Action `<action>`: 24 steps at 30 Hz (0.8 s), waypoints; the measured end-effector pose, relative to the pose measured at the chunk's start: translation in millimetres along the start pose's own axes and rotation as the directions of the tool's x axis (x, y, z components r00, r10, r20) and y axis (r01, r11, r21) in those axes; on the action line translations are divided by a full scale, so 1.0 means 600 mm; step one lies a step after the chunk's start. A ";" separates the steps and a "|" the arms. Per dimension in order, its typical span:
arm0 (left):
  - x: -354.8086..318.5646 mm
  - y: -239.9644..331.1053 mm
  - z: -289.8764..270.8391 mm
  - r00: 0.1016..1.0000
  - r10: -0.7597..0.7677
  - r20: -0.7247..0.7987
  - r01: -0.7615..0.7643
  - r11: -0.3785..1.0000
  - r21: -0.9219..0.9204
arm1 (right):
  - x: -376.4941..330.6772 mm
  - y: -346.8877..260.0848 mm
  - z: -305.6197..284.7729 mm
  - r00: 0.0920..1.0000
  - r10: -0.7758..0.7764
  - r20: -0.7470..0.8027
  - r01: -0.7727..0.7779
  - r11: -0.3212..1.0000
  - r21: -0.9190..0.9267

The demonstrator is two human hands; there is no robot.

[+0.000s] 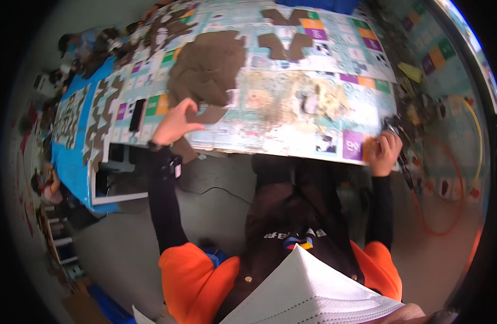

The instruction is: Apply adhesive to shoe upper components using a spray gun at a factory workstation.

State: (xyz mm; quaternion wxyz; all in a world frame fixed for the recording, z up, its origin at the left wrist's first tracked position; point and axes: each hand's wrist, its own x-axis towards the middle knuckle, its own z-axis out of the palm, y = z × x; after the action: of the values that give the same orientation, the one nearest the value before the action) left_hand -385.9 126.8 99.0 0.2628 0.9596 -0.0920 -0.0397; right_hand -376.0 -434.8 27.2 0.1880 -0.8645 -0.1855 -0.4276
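Observation:
At the table's near edge, my left hand (175,125) has thumb and forefinger spread in a C around one end of a flat brown cut piece (212,114). Another brown piece (185,150) hangs over the edge below that wrist. Just beyond lies a heap of brown cut pieces (208,65), loosely overlapped. My right hand (386,153) is curled at the right end of the near edge; whatever its fingers hold is hidden. Close against it is a black tool with a hose (404,159), perhaps a spray gun.
Paired brown pieces (285,46) lie on the printed table cover (248,127), which is stained at the middle right. A black phone-like slab (137,115) rests at left. An orange hose (448,229) loops at right. Further left, more brown pieces lie on a blue surface (70,167); people are beyond.

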 end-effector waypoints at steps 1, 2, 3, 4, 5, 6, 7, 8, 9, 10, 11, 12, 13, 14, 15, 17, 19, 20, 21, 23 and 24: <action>-0.008 0.027 0.001 0.997 0.071 -0.015 -0.072 0.986 -0.148 | 0.003 -0.008 -0.006 1.000 0.027 0.014 -0.027 1.000 -0.002; -0.018 0.056 -0.001 0.999 0.051 0.016 -0.049 0.991 -0.121 | 0.006 -0.019 -0.011 0.996 0.090 0.024 -0.092 0.994 0.052; -0.025 0.090 0.003 1.000 0.020 0.012 -0.018 0.985 -0.170 | 0.008 -0.037 -0.011 0.988 0.147 0.039 -0.152 0.975 0.162; -0.030 0.125 0.011 1.000 -0.031 -0.003 0.030 0.982 -0.187 | 0.010 -0.054 -0.018 0.976 0.177 0.125 -0.203 0.949 0.241; -0.038 0.161 0.022 0.997 -0.028 -0.078 0.015 0.985 -0.171 | 0.012 -0.077 -0.017 0.950 0.198 0.242 -0.283 0.873 0.396; -0.041 0.199 0.049 0.982 -0.029 -0.188 -0.063 0.883 -0.465 | 0.013 -0.105 -0.008 0.878 0.203 0.432 -0.459 0.609 0.647; -0.043 0.234 0.079 0.966 -0.107 -0.238 -0.089 0.721 -0.687 | 0.015 -0.133 0.000 0.770 0.095 0.631 -0.629 0.281 0.725; -0.038 0.264 0.105 0.954 -0.199 -0.226 -0.050 0.635 -0.771 | 0.020 -0.155 0.008 0.717 -0.034 0.697 -0.691 0.102 0.716; -0.025 0.294 0.138 0.918 -0.249 -0.309 -0.123 0.563 -0.817 | 0.026 -0.169 0.013 0.672 -0.172 0.721 -0.738 -0.073 0.670; -0.002 0.314 0.160 0.910 -0.266 -0.318 -0.134 0.537 -0.833 | 0.033 -0.177 0.014 0.643 -0.262 0.720 -0.766 -0.215 0.606; 0.022 0.332 0.177 0.902 -0.335 -0.270 -0.064 0.515 -0.855 | 0.040 -0.178 0.015 0.620 -0.356 0.699 -0.782 -0.344 0.519; 0.043 0.350 0.194 0.889 -0.326 -0.321 -0.154 0.446 -0.882 | 0.045 -0.172 0.008 0.614 -0.355 0.705 -0.775 -0.440 0.454; 0.064 0.368 0.212 0.880 -0.387 -0.274 -0.125 0.368 -0.921 | 0.052 -0.163 0.005 0.616 -0.361 0.700 -0.775 -0.437 0.456; 0.084 0.382 0.226 0.867 -0.410 -0.284 -0.150 0.328 -0.933 | 0.059 -0.150 0.004 0.562 -0.293 0.774 -0.826 -0.259 0.501; 0.101 0.392 0.237 0.853 -0.441 -0.280 -0.153 0.301 -0.941 | 0.064 -0.138 0.004 0.457 -0.188 0.870 -0.888 -0.037 0.458; 0.125 0.407 0.258 0.827 -0.477 -0.298 -0.190 0.262 -0.946 | 0.069 -0.119 0.003 0.505 -0.126 0.854 -0.861 -0.134 0.490; 0.145 0.413 0.273 0.820 -0.456 -0.346 -0.251 0.256 -0.933 | 0.076 -0.092 0.001 0.399 -0.060 0.915 -0.916 0.014 0.401; 0.151 0.411 0.278 0.818 -0.500 -0.285 -0.193 0.229 -0.954 | 0.084 -0.078 0.005 0.460 -0.028 0.887 -0.887 0.033 0.461; 0.155 0.406 0.282 0.812 -0.478 -0.335 -0.243 0.245 -0.938 | 0.090 -0.067 0.010 0.402 0.069 0.913 -0.911 0.126 0.392; 0.162 0.384 0.281 0.929 -0.310 -0.201 -0.124 0.251 -0.960 | 0.112 -0.027 0.014 0.441 0.162 0.883 -0.883 0.251 0.396; 0.169 0.371 0.282 0.927 -0.298 -0.230 -0.096 0.406 -0.909 | 0.124 -0.014 0.028 0.514 0.187 0.837 -0.839 0.314 0.444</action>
State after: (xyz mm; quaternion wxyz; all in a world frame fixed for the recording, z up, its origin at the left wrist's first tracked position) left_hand -342.3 -165.2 64.8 0.7490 0.6561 0.0531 0.0756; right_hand -326.6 -407.6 79.6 0.6287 -0.7585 -0.0991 0.1399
